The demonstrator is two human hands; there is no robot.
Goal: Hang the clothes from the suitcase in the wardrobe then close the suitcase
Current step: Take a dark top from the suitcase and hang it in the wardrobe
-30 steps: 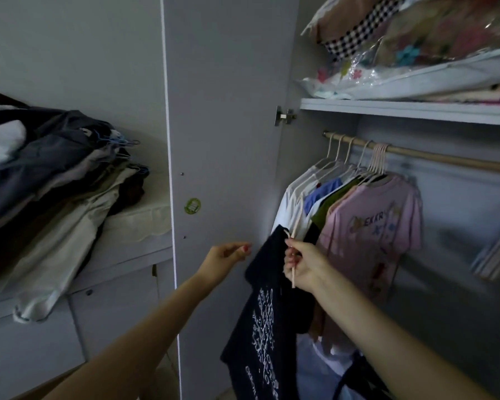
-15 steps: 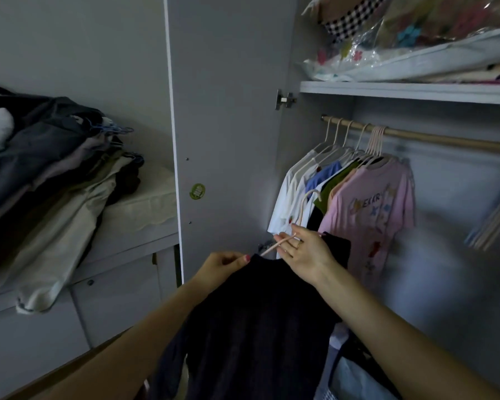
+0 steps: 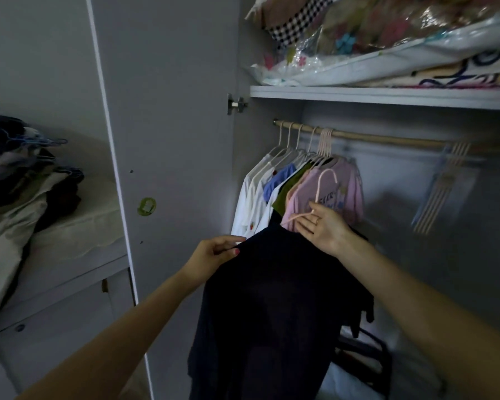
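Left hand [image 3: 214, 253] is pinching the dark shirt [image 3: 274, 307] at its shoulder; right hand [image 3: 324, 226] is gripping the pink hanger [image 3: 321, 194], both below the rail [image 3: 387, 139]. Risk: shirt is sitting partly on the hanger and could slide off during lifting. Shirt is hanging lengthwise downward, hook pointing up.

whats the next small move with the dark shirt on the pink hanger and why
Probably lift the pink plastic hanger up to the wooden wardrobe rail and hook it on. The right hand holds the hanger at its neck, the left hand pinches the dark navy shirt at the shoulder, and the hook sits below the rail.
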